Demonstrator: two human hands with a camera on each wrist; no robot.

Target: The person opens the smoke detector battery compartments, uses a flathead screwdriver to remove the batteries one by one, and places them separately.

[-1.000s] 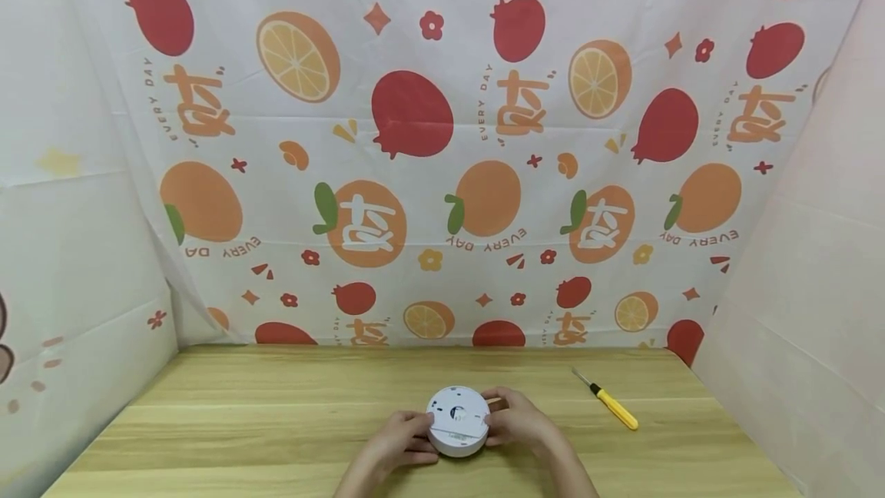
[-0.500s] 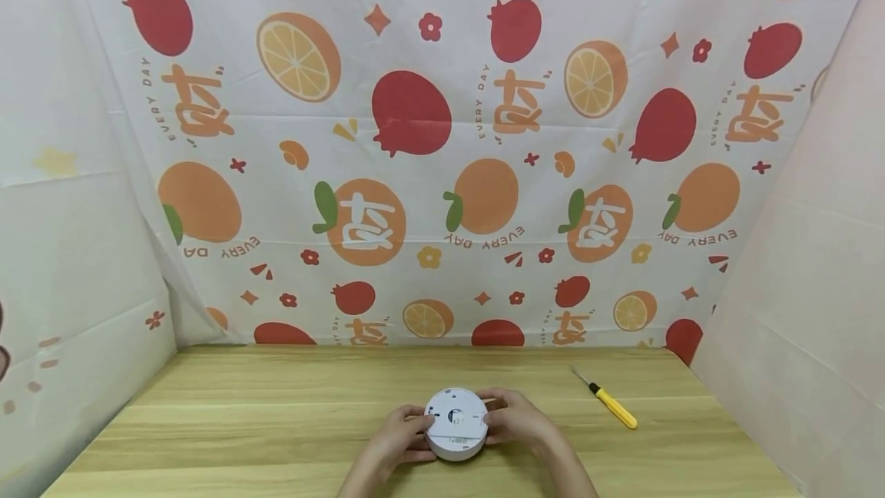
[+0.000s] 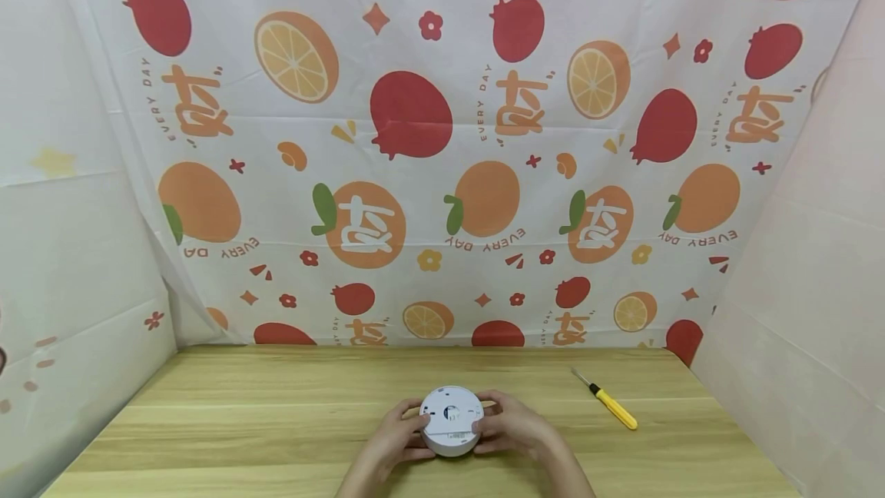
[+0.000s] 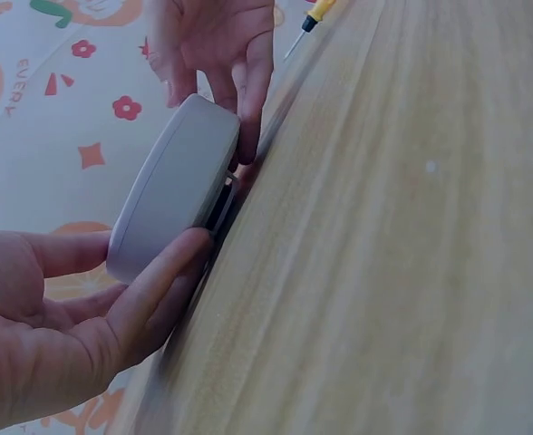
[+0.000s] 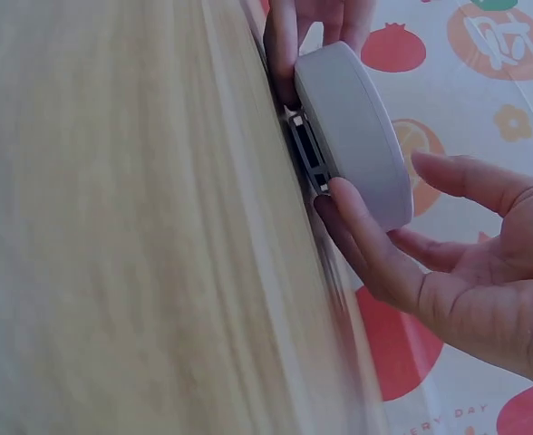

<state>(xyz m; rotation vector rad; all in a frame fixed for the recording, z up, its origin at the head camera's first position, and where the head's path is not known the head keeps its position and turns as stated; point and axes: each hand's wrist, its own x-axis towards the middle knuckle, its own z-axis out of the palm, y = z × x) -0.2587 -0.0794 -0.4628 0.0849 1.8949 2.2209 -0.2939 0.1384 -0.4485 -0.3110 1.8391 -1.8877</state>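
White round smoke detector point(image 3: 451, 420) on wooden table point(image 3: 276, 421), pinched between left hand point(image 3: 397, 440) and right hand point(image 3: 515, 429), fingers curled at its rim.

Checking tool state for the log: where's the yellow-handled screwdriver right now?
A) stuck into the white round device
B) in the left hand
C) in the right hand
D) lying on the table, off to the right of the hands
D. The screwdriver lies alone on the table, apart from both hands; the left hand and right hand each hold the sides of the white round device.
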